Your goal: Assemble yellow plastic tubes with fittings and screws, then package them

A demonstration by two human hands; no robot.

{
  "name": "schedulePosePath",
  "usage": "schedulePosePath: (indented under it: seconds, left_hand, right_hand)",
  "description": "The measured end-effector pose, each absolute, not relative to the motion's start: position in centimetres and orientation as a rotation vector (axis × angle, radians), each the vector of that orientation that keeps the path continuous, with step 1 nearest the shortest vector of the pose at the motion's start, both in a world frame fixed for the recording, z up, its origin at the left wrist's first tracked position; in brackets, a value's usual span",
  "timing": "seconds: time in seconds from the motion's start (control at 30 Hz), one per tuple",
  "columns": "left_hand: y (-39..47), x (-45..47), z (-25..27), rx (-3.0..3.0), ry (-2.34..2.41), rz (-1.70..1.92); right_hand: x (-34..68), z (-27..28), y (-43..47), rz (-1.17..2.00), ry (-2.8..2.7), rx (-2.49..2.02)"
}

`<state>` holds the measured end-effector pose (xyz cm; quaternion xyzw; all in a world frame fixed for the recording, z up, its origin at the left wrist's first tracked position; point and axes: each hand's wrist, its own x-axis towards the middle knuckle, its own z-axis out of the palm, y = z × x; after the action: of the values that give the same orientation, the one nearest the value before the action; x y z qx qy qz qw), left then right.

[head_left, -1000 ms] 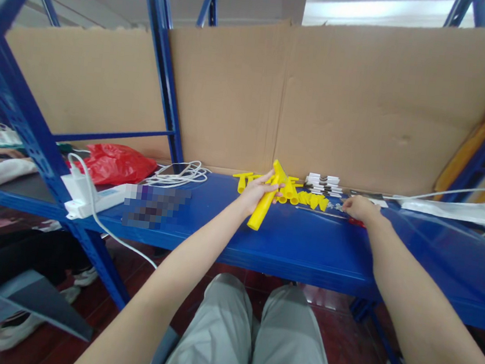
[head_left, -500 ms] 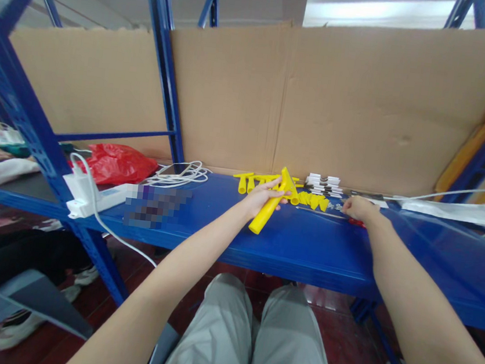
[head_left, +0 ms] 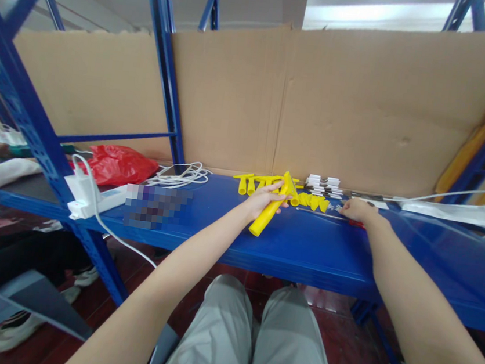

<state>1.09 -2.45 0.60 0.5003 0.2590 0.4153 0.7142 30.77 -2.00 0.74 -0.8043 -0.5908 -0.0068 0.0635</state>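
Observation:
My left hand (head_left: 264, 201) is closed around a yellow T-shaped plastic handle (head_left: 266, 215), tilted with its thick round end toward me and its flared head away. Beyond it, several similar yellow handles (head_left: 242, 185) lie in a row, partly hidden by my fingers. My right hand (head_left: 356, 209) reaches down to a small pile of shiny metal bits (head_left: 335, 207), fingertips pinched together at its edge; whether anything is between them is too small to see. Beneath that hand lies a screwdriver, its thin shaft (head_left: 322, 213) pointing left and its red handle (head_left: 357, 223) partly covered.
Small yellow wedge-shaped pieces (head_left: 314, 202) and white-and-black parts (head_left: 324, 185) sit near the cardboard wall (head_left: 343, 106). Leftward are a power strip (head_left: 100, 200), white cables (head_left: 186, 174) and a red plastic bag (head_left: 122, 165). A co-worker's sleeve (head_left: 0, 175) shows at far left.
The yellow handle's head has dipped slightly toward me in my left hand. My right hand stays over the metal bits, its fingers shifted a little left.

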Motion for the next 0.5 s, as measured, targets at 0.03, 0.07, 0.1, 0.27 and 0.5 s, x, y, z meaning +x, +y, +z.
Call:
schedulePosePath:
  seconds: [0.03,0.07,0.1,0.27,0.5]
  left_hand:
    - [-2.5,1.1,0.7,1.109,0.589,0.920]
    - [-2.7,1.2,0.7,1.111,0.607,0.922]
    - [-2.8,1.2,0.8,1.115,0.625,0.924]
    - [-3.4,1.4,1.1,1.125,0.646,0.916]
    - [-2.7,1.1,0.6,1.164,0.599,0.819]
  right_hand:
    - [30.7,0.8,-2.0,-0.020,-1.783,-2.435]
    - [30.6,0.8,-2.0,-0.023,-1.785,-2.440]
    - [30.5,0.7,-2.0,-0.030,-1.787,-2.445]
    - [30.7,0.3,-1.7,-0.098,-1.816,-2.453]
    - [31.5,-0.3,-0.9,-0.127,-1.840,-2.458]
